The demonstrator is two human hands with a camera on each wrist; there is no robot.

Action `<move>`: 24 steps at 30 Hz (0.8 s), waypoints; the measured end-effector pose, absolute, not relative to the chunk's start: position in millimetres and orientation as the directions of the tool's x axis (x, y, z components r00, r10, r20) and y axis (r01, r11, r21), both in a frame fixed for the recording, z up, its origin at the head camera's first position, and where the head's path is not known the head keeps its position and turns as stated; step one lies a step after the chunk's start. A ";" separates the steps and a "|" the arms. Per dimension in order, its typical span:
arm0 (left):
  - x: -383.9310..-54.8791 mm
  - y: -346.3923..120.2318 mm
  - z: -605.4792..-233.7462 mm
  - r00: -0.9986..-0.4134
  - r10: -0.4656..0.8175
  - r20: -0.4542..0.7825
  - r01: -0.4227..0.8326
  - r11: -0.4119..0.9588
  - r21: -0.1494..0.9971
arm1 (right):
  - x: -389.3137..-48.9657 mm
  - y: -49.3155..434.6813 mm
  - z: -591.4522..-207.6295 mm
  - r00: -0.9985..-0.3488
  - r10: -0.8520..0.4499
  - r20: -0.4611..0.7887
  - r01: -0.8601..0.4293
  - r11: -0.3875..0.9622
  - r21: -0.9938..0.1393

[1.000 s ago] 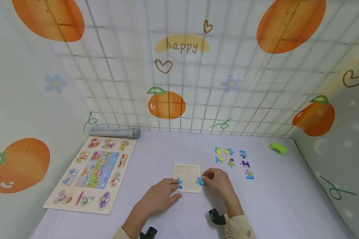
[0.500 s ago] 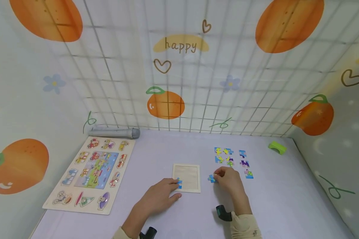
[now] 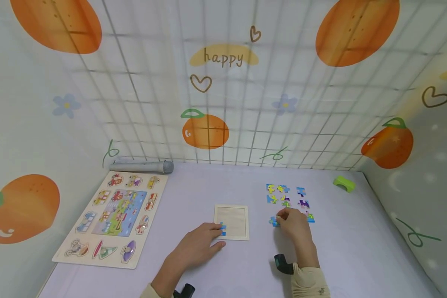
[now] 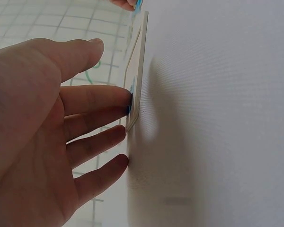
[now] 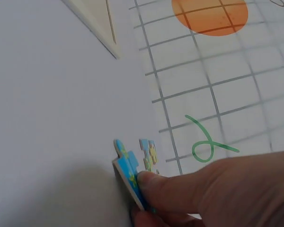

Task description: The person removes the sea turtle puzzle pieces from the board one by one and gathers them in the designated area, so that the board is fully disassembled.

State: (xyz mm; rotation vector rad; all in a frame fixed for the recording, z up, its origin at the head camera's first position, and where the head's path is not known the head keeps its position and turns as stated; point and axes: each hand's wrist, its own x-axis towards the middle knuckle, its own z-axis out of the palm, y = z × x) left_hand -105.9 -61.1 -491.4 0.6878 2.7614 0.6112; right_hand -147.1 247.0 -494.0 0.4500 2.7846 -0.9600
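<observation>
My left hand (image 3: 198,243) lies with extended fingers at the left edge of a small wooden puzzle frame (image 3: 247,223). Its fingertips touch a blue puzzle piece (image 3: 223,229) in the frame's lower left corner; the left wrist view shows the fingers (image 4: 97,99) straight and the thumb apart. To the right of the frame, my right hand (image 3: 295,225) pinches another blue puzzle piece (image 5: 128,172) between thumb and fingers, tilted close over the table. Behind that hand are several loose puzzle pieces (image 3: 272,199) in rows, one partly hidden by the hand.
A large wooden picture board (image 3: 141,248) with vehicle pieces lies at the left. Behind it is a grey microphone-shaped cylinder (image 3: 141,166). A green arched block (image 3: 344,184) stands at the back right. A printed curtain over a wire grid (image 3: 242,95) closes off the back.
My right hand has carried its puzzle piece away from the frame's right edge, rightward toward the loose pieces. The left hand stays at the frame's left edge.
</observation>
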 end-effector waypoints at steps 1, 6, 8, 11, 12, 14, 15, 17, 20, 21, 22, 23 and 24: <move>-106.0 -61.2 -491.5 -0.863 0.490 -0.119 0.394 0.803 0.447 | -147.1 248.5 -494.1 -0.940 0.234 -0.249 0.338 0.749 -0.570; -106.2 -61.6 -490.7 -0.860 0.497 -0.114 0.402 0.798 0.449 | -146.9 255.9 -493.4 -0.935 0.256 -0.248 0.353 0.757 -0.550; -106.2 -61.6 -490.3 -0.859 0.498 -0.114 0.402 0.797 0.452 | -146.4 258.3 -492.7 -0.934 0.267 -0.237 0.355 0.762 -0.541; -106.5 -61.6 -490.2 -0.860 0.496 -0.118 0.399 0.798 0.452 | -145.2 260.1 -490.8 -0.934 0.284 -0.214 0.356 0.764 -0.538; -106.7 -61.5 -490.4 -0.860 0.496 -0.119 0.399 0.799 0.450 | -145.0 260.6 -490.6 -0.933 0.293 -0.207 0.359 0.763 -0.538; -107.0 -61.5 -490.8 -0.861 0.495 -0.117 0.400 0.800 0.448 | -144.6 261.0 -489.4 -0.928 0.311 -0.205 0.372 0.750 -0.547; -107.2 -61.4 -491.0 -0.861 0.495 -0.116 0.400 0.800 0.446 | -144.6 261.2 -489.1 -0.925 0.320 -0.204 0.378 0.743 -0.553; -107.3 -61.4 -491.3 -0.861 0.496 -0.114 0.402 0.800 0.445 | -144.8 261.7 -489.1 -0.919 0.341 -0.198 0.392 0.730 -0.560; -107.4 -61.4 -491.9 -0.861 0.497 -0.110 0.405 0.799 0.445 | -145.1 261.6 -489.1 -0.909 0.374 -0.182 0.408 0.716 -0.566; -107.4 -61.4 -492.0 -0.861 0.497 -0.109 0.406 0.799 0.444 | -145.4 261.7 -489.5 -0.907 0.384 -0.175 0.412 0.714 -0.566; -107.3 -61.4 -492.3 -0.861 0.498 -0.108 0.406 0.798 0.445 | -145.7 261.7 -490.1 -0.903 0.396 -0.169 0.418 0.711 -0.565; -107.3 -61.3 -492.5 -0.860 0.498 -0.106 0.407 0.798 0.444 | -145.7 261.5 -490.4 -0.898 0.407 -0.169 0.426 0.705 -0.567; -107.3 -61.3 -492.5 -0.861 0.498 -0.105 0.408 0.798 0.444 | -146.1 261.4 -490.9 -0.894 0.416 -0.167 0.432 0.699 -0.570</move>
